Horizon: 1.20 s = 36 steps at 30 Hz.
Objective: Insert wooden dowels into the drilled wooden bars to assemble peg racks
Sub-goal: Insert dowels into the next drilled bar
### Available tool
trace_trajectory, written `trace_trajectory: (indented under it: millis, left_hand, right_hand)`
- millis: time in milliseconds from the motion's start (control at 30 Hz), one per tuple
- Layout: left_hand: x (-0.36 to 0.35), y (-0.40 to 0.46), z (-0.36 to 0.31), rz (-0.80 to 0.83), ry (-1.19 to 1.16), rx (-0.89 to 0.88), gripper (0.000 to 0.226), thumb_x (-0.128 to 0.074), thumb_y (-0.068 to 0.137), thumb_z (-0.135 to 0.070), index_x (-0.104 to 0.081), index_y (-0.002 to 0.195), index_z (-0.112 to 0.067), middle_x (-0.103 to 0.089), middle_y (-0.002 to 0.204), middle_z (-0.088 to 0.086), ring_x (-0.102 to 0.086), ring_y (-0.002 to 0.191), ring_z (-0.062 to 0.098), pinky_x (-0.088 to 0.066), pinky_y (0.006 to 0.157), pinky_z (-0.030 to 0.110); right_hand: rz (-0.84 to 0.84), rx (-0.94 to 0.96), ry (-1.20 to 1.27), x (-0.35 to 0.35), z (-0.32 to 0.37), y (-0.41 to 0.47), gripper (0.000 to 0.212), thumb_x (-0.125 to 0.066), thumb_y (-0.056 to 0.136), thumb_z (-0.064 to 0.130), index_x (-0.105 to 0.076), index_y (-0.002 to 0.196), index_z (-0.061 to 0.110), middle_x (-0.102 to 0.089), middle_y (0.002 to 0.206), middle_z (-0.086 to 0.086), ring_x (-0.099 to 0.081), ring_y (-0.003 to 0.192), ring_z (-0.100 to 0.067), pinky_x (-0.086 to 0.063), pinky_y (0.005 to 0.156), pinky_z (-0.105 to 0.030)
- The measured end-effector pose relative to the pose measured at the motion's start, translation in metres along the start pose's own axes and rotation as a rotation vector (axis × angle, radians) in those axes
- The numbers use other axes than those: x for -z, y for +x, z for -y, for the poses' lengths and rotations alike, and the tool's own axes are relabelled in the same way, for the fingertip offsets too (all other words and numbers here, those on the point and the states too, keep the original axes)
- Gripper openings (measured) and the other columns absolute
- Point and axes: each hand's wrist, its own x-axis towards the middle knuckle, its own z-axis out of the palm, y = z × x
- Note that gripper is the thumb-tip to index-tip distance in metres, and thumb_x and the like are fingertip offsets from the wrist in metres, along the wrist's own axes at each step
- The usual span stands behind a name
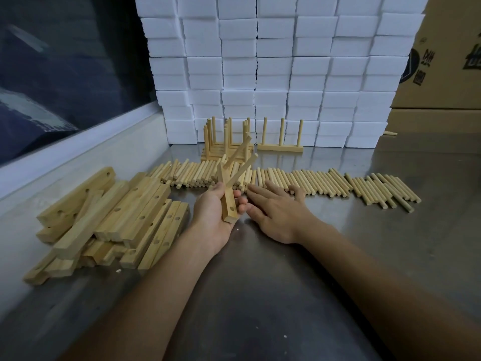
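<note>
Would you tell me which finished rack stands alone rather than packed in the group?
The rack right of the group, against the foam blocks: its three dowels show separately.

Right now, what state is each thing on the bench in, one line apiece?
Left hand: grips a bar.
Bar: held on end, two dowels in, one hole open.
Right hand: flat, fingers on loose dowels.
Loose dowels: lying in a row.
Drilled bars: piled, empty.
Finished racks: standing, pegs up.
</note>
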Motion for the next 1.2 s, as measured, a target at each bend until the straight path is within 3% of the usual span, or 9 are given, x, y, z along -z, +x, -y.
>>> trace_trajectory:
  millis: [100,167,267,567,767,900,1000,1100,1200]
  left_hand:
    - [0.0,0.0,0.0,0.002,0.0,0.004,0.031,-0.039,0.107,-0.021,-0.052,0.118,0.005,-0.056,0.074,0.014,-0.056,0.053,0.021,-0.048,0.044,0.026]
    - [0.0,0.0,0.0,0.0,0.003,0.005,0.032,-0.04,0.107,-0.021,-0.051,0.121,0.005,-0.057,0.074,0.014,-0.058,0.051,0.021,-0.048,0.044,0.025]
    - [0.0,0.0,0.0,-0.003,0.0,0.0,0.03,-0.039,0.107,-0.02,-0.051,0.119,0.005,-0.057,0.071,0.013,-0.059,0.048,0.019,-0.047,0.042,0.025]
    - [0.002,0.003,0.001,-0.007,0.005,0.0,0.036,-0.04,0.107,-0.02,-0.049,0.132,0.004,-0.059,0.071,0.012,-0.06,0.05,0.019,-0.048,0.043,0.025]
    - [0.002,0.002,0.001,-0.016,0.032,-0.013,0.038,-0.037,0.107,-0.03,-0.053,0.121,0.002,-0.058,0.077,0.012,-0.056,0.046,0.015,-0.043,0.039,0.023]
    - [0.002,0.002,0.0,-0.026,0.061,-0.032,0.035,-0.034,0.108,-0.031,-0.051,0.118,-0.003,-0.057,0.081,0.011,-0.047,0.039,0.011,-0.027,0.03,0.018]
    - [0.002,0.002,0.001,-0.021,0.072,-0.024,0.034,-0.034,0.108,-0.032,-0.051,0.114,-0.003,-0.057,0.082,0.012,-0.045,0.039,0.011,-0.025,0.029,0.018]
    - [0.003,0.001,0.0,0.011,0.058,-0.011,0.031,-0.037,0.107,-0.028,-0.053,0.105,-0.002,-0.057,0.079,0.012,-0.046,0.041,0.013,-0.026,0.03,0.018]
    - [0.004,-0.003,-0.001,0.076,0.05,-0.022,0.014,-0.042,0.102,-0.014,-0.052,0.098,-0.004,-0.055,0.077,0.011,-0.045,0.043,0.014,-0.026,0.03,0.018]
  right_hand:
    - [-0.098,0.012,-0.006,0.002,0.002,-0.003,0.054,-0.026,0.101,0.057,-0.044,0.146,0.033,-0.036,0.156,0.014,-0.027,0.146,-0.016,-0.009,0.115,-0.054]
    - [-0.273,0.026,0.005,0.005,0.004,-0.006,0.04,-0.038,0.099,0.051,-0.065,0.118,0.029,-0.063,0.126,0.009,-0.051,0.122,-0.016,-0.022,0.106,-0.047]
    - [-0.43,-0.002,0.023,0.008,0.004,-0.007,0.026,-0.051,0.096,0.041,-0.07,0.095,0.023,-0.066,0.096,0.007,-0.059,0.096,-0.018,-0.034,0.092,-0.039]
    - [-0.365,-0.24,0.125,0.012,0.003,-0.004,0.017,-0.062,0.092,0.031,-0.07,0.101,0.019,-0.07,0.096,0.002,-0.063,0.087,-0.018,-0.054,0.077,-0.035]
    - [-0.087,-0.279,0.093,0.02,0.003,-0.001,0.022,-0.051,0.098,0.024,-0.059,0.114,0.011,-0.055,0.106,-0.006,-0.054,0.09,-0.022,-0.049,0.08,-0.035]
    - [-0.146,-0.28,0.309,0.02,0.002,-0.005,0.042,-0.056,0.094,0.006,-0.046,0.134,0.011,-0.06,0.115,-0.01,-0.057,0.099,-0.023,-0.048,0.084,-0.034]
    - [-0.202,-0.245,0.506,0.018,0.002,-0.014,0.053,-0.052,0.092,-0.003,-0.042,0.14,0.019,-0.058,0.108,-0.002,-0.054,0.094,-0.014,-0.044,0.078,-0.024]
    - [-0.27,-0.217,0.725,0.017,0.002,-0.025,0.033,-0.038,0.103,0.009,-0.047,0.133,0.02,-0.056,0.107,0.0,-0.054,0.091,-0.012,-0.042,0.072,-0.022]
    - [-0.372,-0.127,0.773,0.016,0.001,-0.036,0.022,-0.036,0.107,0.029,-0.054,0.112,0.018,-0.057,0.092,0.003,-0.052,0.078,-0.004,-0.043,0.068,-0.019]
